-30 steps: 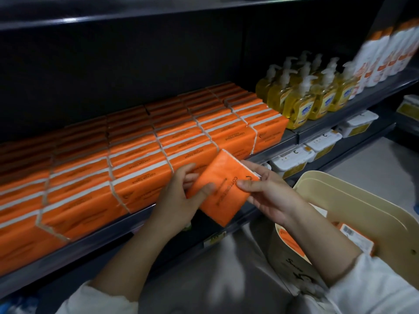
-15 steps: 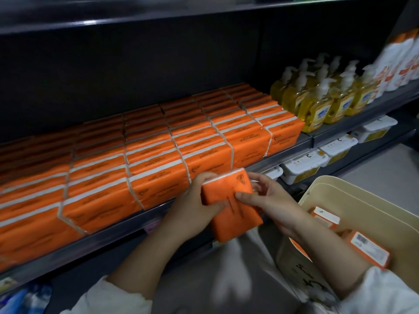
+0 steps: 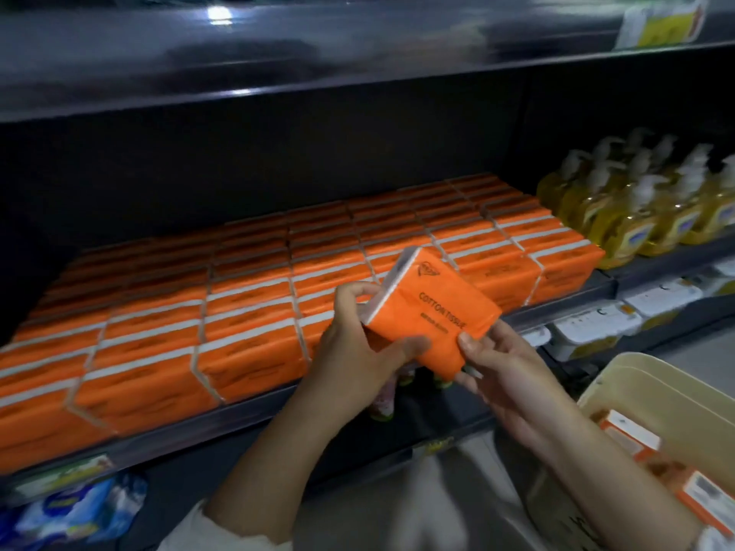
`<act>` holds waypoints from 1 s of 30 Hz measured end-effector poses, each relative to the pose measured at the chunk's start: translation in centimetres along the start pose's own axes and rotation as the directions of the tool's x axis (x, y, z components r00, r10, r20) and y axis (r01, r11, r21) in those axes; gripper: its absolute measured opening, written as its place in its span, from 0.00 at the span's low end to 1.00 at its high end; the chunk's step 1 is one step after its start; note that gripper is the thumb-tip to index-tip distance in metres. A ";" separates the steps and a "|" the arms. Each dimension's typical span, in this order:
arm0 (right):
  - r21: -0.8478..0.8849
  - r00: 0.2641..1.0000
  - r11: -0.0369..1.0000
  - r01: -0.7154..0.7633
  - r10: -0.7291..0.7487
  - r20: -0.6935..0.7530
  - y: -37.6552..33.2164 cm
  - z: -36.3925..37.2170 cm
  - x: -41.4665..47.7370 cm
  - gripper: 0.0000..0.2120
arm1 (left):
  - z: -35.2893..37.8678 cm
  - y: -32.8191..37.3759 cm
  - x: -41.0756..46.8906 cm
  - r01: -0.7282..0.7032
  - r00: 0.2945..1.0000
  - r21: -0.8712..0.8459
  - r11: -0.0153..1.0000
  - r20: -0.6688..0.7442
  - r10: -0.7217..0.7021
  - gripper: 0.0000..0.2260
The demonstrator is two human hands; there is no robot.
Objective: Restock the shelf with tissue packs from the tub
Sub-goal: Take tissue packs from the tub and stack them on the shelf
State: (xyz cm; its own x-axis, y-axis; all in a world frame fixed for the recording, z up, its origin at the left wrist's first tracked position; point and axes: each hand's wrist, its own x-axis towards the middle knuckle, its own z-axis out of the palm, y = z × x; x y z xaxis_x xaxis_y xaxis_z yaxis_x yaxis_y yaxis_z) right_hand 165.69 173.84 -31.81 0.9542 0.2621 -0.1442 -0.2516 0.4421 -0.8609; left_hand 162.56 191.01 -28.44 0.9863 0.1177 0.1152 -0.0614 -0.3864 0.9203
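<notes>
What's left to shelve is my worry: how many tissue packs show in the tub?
2. One tissue pack lies in the tub by its left wall; a second pack sits toward the frame's lower right corner. Others may be hidden underneath.

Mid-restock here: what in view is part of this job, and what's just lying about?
Job: held pack, left hand and right hand gripping it, shelf, stocked packs, tub, tub packs.
Lying about: soap bottles, white boxes below, blue packet.
</notes>
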 end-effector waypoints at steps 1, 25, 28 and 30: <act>-0.032 1.000 0.999 0.004 -0.003 0.009 0.4 0.5 0.1 0.17 | -1.3 0.0 -0.1 -0.024 1.000 0.078 0.997 -0.010 0.025 0.27; -0.449 0.988 0.890 -0.076 0.129 0.088 8.0 27.2 10.7 0.08 | -20.7 -10.8 -3.4 0.490 0.751 0.400 0.774 -0.645 -0.142 0.09; -0.533 0.982 0.837 -0.123 0.178 0.054 9.4 29.6 12.6 0.10 | -20.9 -10.9 -3.2 0.498 0.735 0.372 0.783 -0.660 -0.154 0.08; -0.606 0.978 0.785 -0.131 0.203 0.052 10.1 31.0 13.8 0.11 | -20.8 -10.8 -3.1 0.506 0.727 0.365 0.781 -0.667 -0.159 0.09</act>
State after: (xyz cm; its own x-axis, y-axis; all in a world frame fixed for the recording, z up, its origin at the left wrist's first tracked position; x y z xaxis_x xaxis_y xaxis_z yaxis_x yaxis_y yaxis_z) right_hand 171.33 208.53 -27.32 0.8734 0.3909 -0.2904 -0.2240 -0.2069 -0.9524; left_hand 156.98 213.84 -30.93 0.6253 0.7577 0.1868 0.5070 -0.5764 0.6409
